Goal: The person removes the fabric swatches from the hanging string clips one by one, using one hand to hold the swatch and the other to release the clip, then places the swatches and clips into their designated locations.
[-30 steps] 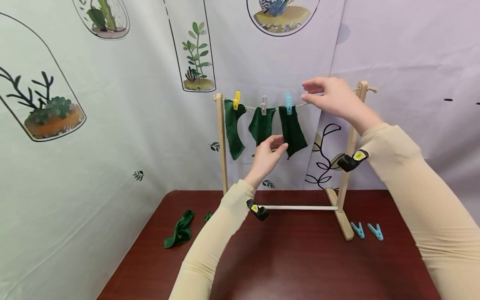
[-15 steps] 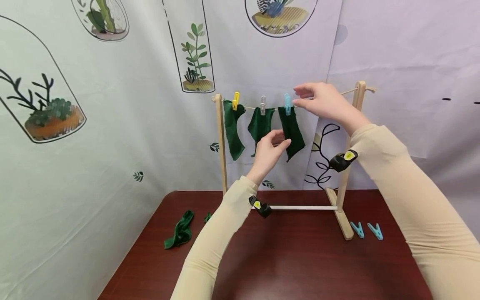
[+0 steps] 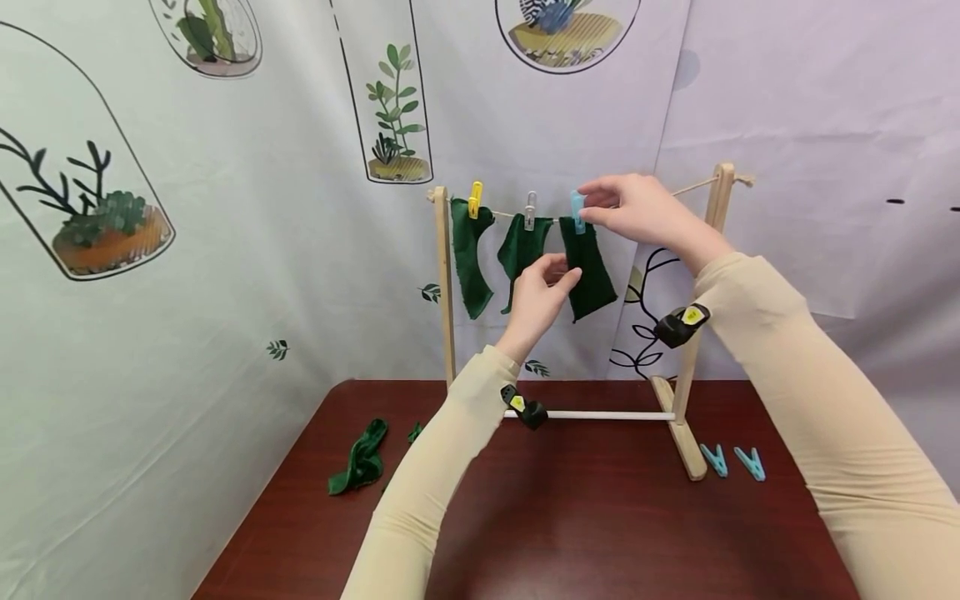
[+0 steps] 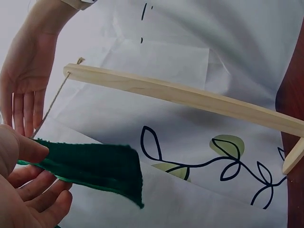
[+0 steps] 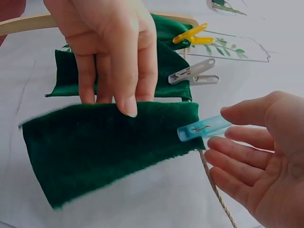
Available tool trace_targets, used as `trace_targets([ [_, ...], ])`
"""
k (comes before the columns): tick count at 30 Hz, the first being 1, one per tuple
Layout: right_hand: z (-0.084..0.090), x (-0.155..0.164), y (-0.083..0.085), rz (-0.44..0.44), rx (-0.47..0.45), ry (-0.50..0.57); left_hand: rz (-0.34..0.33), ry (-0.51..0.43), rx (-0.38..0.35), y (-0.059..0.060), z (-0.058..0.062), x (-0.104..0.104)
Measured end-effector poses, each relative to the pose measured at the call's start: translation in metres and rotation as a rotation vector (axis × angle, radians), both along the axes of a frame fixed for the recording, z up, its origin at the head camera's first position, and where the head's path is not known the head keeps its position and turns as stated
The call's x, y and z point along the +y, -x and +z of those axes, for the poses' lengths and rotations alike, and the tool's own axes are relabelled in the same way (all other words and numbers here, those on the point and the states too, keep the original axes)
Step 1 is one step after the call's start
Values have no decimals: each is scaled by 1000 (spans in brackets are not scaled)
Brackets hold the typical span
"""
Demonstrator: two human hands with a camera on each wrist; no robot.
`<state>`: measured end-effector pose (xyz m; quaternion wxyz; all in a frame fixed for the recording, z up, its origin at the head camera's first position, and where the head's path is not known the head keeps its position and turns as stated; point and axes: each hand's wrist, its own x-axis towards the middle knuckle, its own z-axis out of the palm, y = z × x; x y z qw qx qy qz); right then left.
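Three dark green cloth pieces hang on a cord between wooden posts. A blue clothespin (image 3: 577, 212) grips the top of the rightmost cloth (image 3: 588, 271). My right hand (image 3: 637, 208) pinches the upper end of that clothespin between thumb and fingers, as the right wrist view shows. Lower down, my left hand (image 3: 536, 300) is at the left edge of the same cloth. Its thumb lies against the cloth edge in the right wrist view, and its other fingers are loosely bent and partly behind it. The middle cloth (image 3: 519, 246) is partly hidden by that hand.
A yellow clothespin (image 3: 476, 200) and a clear grey one (image 3: 530, 211) hold the other two cloths. Two blue clothespins (image 3: 750, 463) lie by the rack's right foot (image 3: 686, 450). A crumpled green cloth (image 3: 363, 458) lies on the table's left; another scrap is mostly behind my left arm.
My right hand has moved left and slightly down along the cord and now grips the blue clothespin. My left hand has shifted slightly up and right beside the cloth.
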<state>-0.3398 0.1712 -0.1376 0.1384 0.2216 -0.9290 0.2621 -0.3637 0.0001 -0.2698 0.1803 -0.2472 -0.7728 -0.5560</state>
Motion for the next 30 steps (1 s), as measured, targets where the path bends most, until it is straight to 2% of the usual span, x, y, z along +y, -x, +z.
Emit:
trace_targets([
  [6,-3,-4,5,11,5,2,20,-25,11,1,2,3],
  [13,-2,-6,6,-3,-3,30,37,-17,-11,7,5,6],
  [21,-1,-7,7,-14,-23,46,58,-17,23,9,5,6],
  [30,-2,-6,7,-20,-3,39,57,-55,32,9,14,0],
])
